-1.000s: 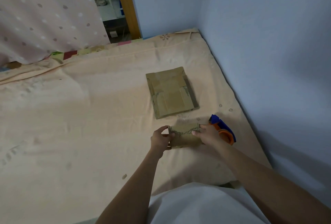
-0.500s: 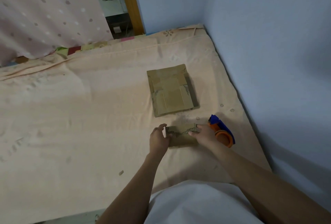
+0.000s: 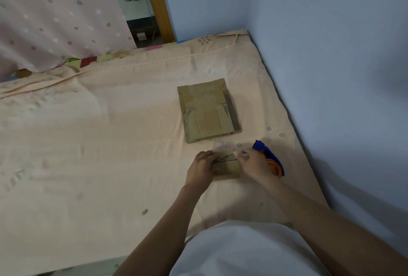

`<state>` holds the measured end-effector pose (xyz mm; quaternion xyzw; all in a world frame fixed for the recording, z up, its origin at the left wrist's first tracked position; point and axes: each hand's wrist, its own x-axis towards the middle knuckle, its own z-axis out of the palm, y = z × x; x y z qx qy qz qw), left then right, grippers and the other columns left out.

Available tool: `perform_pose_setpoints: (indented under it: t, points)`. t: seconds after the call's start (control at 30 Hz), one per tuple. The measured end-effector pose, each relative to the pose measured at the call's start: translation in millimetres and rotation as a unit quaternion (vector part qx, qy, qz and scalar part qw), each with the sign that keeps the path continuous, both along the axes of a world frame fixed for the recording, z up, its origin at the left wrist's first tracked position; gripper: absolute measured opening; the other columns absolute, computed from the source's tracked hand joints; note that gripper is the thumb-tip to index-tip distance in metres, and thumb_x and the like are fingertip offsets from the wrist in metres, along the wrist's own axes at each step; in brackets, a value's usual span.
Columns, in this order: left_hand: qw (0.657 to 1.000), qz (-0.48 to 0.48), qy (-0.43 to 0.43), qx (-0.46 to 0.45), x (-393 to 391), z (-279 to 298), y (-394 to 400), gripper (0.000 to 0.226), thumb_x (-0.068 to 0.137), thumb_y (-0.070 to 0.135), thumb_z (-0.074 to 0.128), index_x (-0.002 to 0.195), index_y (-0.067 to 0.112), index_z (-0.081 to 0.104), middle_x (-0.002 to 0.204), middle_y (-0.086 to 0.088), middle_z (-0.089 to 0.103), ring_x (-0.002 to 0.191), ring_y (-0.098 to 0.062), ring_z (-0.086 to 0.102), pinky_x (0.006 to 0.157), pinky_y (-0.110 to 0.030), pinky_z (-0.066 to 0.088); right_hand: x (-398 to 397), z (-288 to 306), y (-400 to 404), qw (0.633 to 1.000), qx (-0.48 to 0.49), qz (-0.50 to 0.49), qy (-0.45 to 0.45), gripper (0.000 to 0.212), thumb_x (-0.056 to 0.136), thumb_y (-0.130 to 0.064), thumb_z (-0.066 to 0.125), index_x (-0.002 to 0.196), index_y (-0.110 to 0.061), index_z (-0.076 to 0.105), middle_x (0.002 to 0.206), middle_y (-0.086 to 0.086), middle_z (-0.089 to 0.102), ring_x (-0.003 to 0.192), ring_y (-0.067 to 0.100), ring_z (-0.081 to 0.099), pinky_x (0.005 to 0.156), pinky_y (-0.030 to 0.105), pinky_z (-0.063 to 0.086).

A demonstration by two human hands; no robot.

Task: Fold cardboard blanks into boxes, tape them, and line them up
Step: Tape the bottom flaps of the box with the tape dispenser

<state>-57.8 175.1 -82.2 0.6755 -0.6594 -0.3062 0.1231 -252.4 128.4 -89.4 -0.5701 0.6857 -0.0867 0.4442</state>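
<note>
Brown cardboard, small folded box (image 3: 227,166), lies on the peach bedsheet (image 3: 99,154), near-right, long axis left to right, between both hands. Left hand (image 3: 202,168) clamps its left end; right hand (image 3: 254,164) pinches the far-right corner, apparently a tape end. Blue-and-orange tape dispenser (image 3: 270,157) just right. Flat cardboard blank (image 3: 207,110) beyond. Since earlier: right fingers rose to the corner.

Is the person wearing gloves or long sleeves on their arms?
No gloves and no long sleeves. The left hand and right hand are bare, and both forearms are uncovered right down to the picture's edge. No watch, ring or bracelet shows. A white garment covers the body below.
</note>
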Motion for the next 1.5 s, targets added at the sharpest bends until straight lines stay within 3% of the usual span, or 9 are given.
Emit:
perform_pose_setpoints:
  t: [0.1, 0.23, 0.43, 0.8, 0.9, 1.13, 1.2, 1.33, 1.5]
  points:
    - [1.0, 0.007, 0.017, 0.007, 4.0, -1.2, 0.8, 0.052, 0.09, 0.024, 0.069, 0.139, 0.023, 0.056, 0.148, 0.006, 0.048, 0.138, -0.012, 0.035, 0.105, -0.025, 0.034, -25.9, -2.1, -1.5, 0.984, -0.134, -0.03, 0.112, 0.021, 0.098, -0.025, 0.059, 0.109, -0.007, 0.062, 0.096, 0.01, 0.068, 0.089, 0.027, 0.064, 0.072, 0.038, 0.052]
    - [1.0, 0.007, 0.016, 0.007, 4.6, -4.7, 4.2, 0.051, 0.092, 0.026, 0.068, 0.141, 0.024, 0.054, 0.15, 0.008, 0.045, 0.142, -0.013, 0.029, 0.107, -0.024, 0.032, -51.5, -4.7, -4.1, 0.959, -0.072, -0.017, 0.273, 0.038, 0.091, -0.013, 0.06, 0.126, -0.004, 0.049, 0.118, 0.021, 0.051, 0.11, 0.038, 0.052, 0.088, 0.044, 0.051]
    - [1.0, 0.011, 0.02, 0.019, 4.7, -5.6, 2.5, 0.053, 0.092, 0.027, 0.067, 0.143, 0.025, 0.052, 0.152, 0.009, 0.043, 0.144, -0.013, 0.026, 0.11, -0.025, 0.028, -67.9, -18.6, 0.0, 0.966, 0.062, -0.013, 0.253, 0.031, 0.097, -0.019, 0.059, 0.126, -0.009, 0.053, 0.112, 0.011, 0.062, 0.101, 0.028, 0.062, 0.074, 0.034, 0.049]
    - [0.999, 0.009, 0.016, 0.03, 5.2, -8.0, 4.1, 0.055, 0.092, 0.03, 0.067, 0.144, 0.028, 0.05, 0.154, 0.009, 0.04, 0.146, -0.014, 0.024, 0.113, -0.028, 0.028, -72.8, -13.9, -5.6, 0.969, 0.016, -0.047, 0.244, 0.016, 0.096, -0.015, 0.061, 0.106, -0.003, 0.06, 0.09, 0.008, 0.057, 0.081, 0.025, 0.053, 0.067, 0.034, 0.043]
    - [0.999, -0.021, -0.02, 0.016, 4.3, -6.9, 3.8, 0.053, 0.095, 0.031, 0.062, 0.146, 0.027, 0.047, 0.156, 0.007, 0.039, 0.146, -0.017, 0.025, 0.113, -0.03, 0.03, -69.8, -10.2, -9.1, 0.979, 0.009, -0.087, 0.186, 0.018, 0.092, -0.02, 0.068, 0.091, -0.006, 0.057, 0.088, 0.012, 0.062, 0.076, 0.029, 0.057, 0.06, 0.033, 0.044]
    - [0.994, -0.084, -0.071, -0.019, 3.1, -5.7, 7.6, 0.047, 0.102, 0.029, 0.049, 0.148, 0.019, 0.042, 0.157, 0.001, 0.035, 0.147, -0.024, 0.025, 0.11, -0.036, 0.036, -47.2, 4.5, -27.3, 0.976, 0.049, -0.214, -0.01, 0.022, 0.082, 0.003, 0.065, 0.103, 0.008, 0.068, 0.098, 0.023, 0.069, 0.069, 0.037, 0.069, 0.044, 0.027, 0.055]
    - [0.994, -0.086, -0.06, -0.028, 4.4, -7.6, 8.9, 0.046, 0.102, 0.027, 0.051, 0.147, 0.019, 0.045, 0.156, 0.0, 0.038, 0.145, -0.025, 0.027, 0.108, -0.038, 0.039, -36.4, 10.1, -31.2, 0.975, 0.032, -0.217, -0.044, 0.016, 0.081, 0.001, 0.066, 0.096, 0.004, 0.072, 0.092, 0.02, 0.07, 0.077, 0.035, 0.069, 0.051, 0.027, 0.057]
    - [0.996, -0.078, -0.034, -0.04, 5.3, -10.3, 6.9, 0.045, 0.098, 0.024, 0.055, 0.143, 0.018, 0.049, 0.152, -0.001, 0.043, 0.141, -0.027, 0.032, 0.105, -0.04, 0.043, -17.4, 12.4, -36.8, 0.966, 0.045, -0.219, -0.133, 0.011, 0.079, -0.001, 0.069, 0.083, -0.009, 0.075, 0.087, 0.016, 0.074, 0.086, 0.034, 0.072, 0.083, 0.05, 0.061]
    - [0.999, -0.003, 0.041, -0.027, 3.7, -6.7, 0.1, 0.033, 0.1, 0.022, 0.05, 0.128, 0.011, 0.062, 0.135, -0.011, 0.059, 0.128, -0.03, 0.046, 0.1, -0.035, 0.04, 17.5, 27.3, -31.1, 0.949, 0.072, -0.201, -0.231, 0.016, 0.089, 0.009, 0.061, 0.098, -0.001, 0.07, 0.083, 0.013, 0.071, 0.071, 0.024, 0.068, 0.065, 0.032, 0.06]
